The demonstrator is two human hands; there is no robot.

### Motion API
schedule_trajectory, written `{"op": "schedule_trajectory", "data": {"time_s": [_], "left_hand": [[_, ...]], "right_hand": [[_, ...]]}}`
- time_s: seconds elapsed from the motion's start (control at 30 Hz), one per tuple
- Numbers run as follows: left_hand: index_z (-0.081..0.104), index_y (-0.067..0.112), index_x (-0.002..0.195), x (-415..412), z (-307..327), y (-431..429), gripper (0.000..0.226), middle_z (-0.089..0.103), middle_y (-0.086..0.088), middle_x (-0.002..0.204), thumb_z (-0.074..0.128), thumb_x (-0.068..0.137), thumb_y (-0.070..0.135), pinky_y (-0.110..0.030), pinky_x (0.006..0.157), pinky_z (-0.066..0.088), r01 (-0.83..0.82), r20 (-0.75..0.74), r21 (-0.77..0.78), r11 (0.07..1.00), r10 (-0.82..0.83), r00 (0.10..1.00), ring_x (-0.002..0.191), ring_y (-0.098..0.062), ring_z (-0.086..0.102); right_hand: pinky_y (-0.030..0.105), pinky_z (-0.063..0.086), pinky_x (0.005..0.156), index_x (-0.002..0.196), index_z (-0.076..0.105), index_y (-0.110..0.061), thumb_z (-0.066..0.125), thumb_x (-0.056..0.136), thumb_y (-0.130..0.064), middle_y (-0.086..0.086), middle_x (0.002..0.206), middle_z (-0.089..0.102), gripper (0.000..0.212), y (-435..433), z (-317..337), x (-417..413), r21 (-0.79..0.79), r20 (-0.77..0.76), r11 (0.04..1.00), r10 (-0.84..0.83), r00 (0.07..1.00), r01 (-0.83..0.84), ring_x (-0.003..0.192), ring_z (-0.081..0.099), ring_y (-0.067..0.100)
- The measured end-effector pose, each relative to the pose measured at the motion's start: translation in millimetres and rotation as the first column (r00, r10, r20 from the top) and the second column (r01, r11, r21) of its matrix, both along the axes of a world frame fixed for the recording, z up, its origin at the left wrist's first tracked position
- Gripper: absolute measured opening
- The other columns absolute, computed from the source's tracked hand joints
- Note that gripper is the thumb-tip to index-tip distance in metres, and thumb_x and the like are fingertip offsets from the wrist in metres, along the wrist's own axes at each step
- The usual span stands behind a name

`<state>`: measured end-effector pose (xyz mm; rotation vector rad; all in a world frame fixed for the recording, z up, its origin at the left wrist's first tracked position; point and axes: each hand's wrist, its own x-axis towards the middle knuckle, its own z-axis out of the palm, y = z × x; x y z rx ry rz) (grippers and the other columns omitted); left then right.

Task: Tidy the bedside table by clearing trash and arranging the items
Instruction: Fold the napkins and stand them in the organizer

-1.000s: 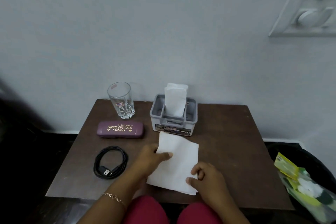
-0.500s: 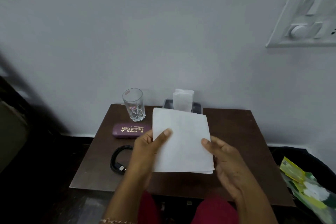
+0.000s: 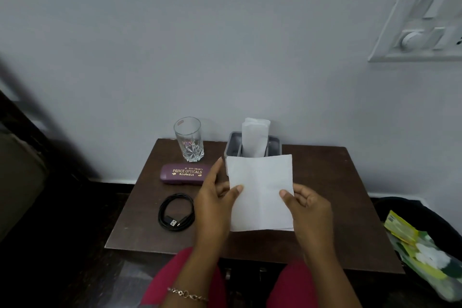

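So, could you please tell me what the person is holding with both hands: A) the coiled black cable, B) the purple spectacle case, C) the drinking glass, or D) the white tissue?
D: the left hand and the right hand each pinch a side of the white tissue.

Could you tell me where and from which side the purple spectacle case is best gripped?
Grip the purple spectacle case across its narrow width near the middle, coming from above with the thumb on the near long side. It lies flat, long axis left to right, and the glass stands close behind, so stay low on that side. The left hand, now holding the tissue, is nearer.
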<state>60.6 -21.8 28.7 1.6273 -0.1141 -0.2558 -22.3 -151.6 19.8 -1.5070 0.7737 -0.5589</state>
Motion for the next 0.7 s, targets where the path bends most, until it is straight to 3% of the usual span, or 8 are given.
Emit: {"op": "schedule_trajectory", "data": {"time_s": [0.1,0.2,0.3,0.4,0.6,0.7], "left_hand": [[0.036,0.045,0.134,-4,0,-3,0.076,0.074,0.002,0.086,0.067,0.08,0.002,-0.024,0.076,0.056,0.013,0.101,0.099,0.995,-0.023,0.995,0.081,-0.009,0.07],[0.031,0.052,0.126,-8,2,-8,0.074,0.074,0.005,0.086,0.067,0.081,0.005,-0.014,0.075,0.052,-0.007,0.191,0.163,0.987,-0.025,0.981,0.079,-0.001,0.068],[0.035,0.046,0.132,-11,1,-13,0.07,0.075,0.007,0.093,0.065,0.083,0.007,-0.017,0.082,0.052,-0.013,0.25,0.184,0.983,-0.034,0.968,0.084,0.002,0.068],[0.039,0.037,0.136,-14,1,-16,0.064,0.073,0.011,0.096,0.061,0.086,0.004,-0.002,0.075,0.045,0.011,0.307,0.193,0.981,-0.071,0.949,0.089,0.007,0.065],[0.035,0.03,0.142,-21,1,-20,0.065,0.075,0.005,0.097,0.058,0.087,0.003,-0.002,0.072,0.045,0.052,0.337,0.229,0.972,-0.129,0.933,0.085,0.003,0.065],[0.032,0.031,0.143,-22,3,-21,0.062,0.074,0.005,0.103,0.055,0.09,0.008,-0.001,0.069,0.043,0.074,0.345,0.21,0.975,-0.144,0.928,0.084,0.008,0.064]], "right_hand": [[0.012,0.051,0.056,0.095,0.069,-0.021,0.064,0.085,-0.014,-0.015,0.078,0.066,0.013,6,-3,4,-0.121,-0.074,0.992,0.024,0.997,-0.033,0.074,0.066,0.003],[0.016,0.052,0.063,0.1,0.071,-0.016,0.061,0.087,-0.013,-0.019,0.077,0.064,0.017,15,-5,9,-0.203,-0.109,0.975,0.073,0.991,-0.094,0.077,0.067,0.004],[0.008,0.049,0.065,0.101,0.072,-0.021,0.059,0.087,-0.012,-0.02,0.08,0.067,0.021,27,-2,13,-0.256,-0.083,0.959,0.105,0.991,-0.123,0.079,0.066,-0.006],[0.011,0.051,0.068,0.102,0.072,-0.025,0.059,0.088,-0.016,-0.015,0.081,0.07,0.021,37,2,15,-0.32,-0.046,0.941,0.101,0.994,-0.111,0.077,0.065,-0.007],[0.007,0.048,0.063,0.096,0.073,-0.025,0.058,0.089,-0.019,-0.019,0.066,0.065,0.018,41,4,15,-0.287,-0.02,0.955,0.077,0.997,-0.079,0.071,0.063,-0.01],[0.024,0.056,0.069,0.09,0.072,-0.032,0.056,0.09,-0.021,-0.013,0.071,0.07,0.02,40,4,17,-0.224,-0.018,0.971,0.076,0.997,-0.078,0.074,0.067,-0.001]]}}
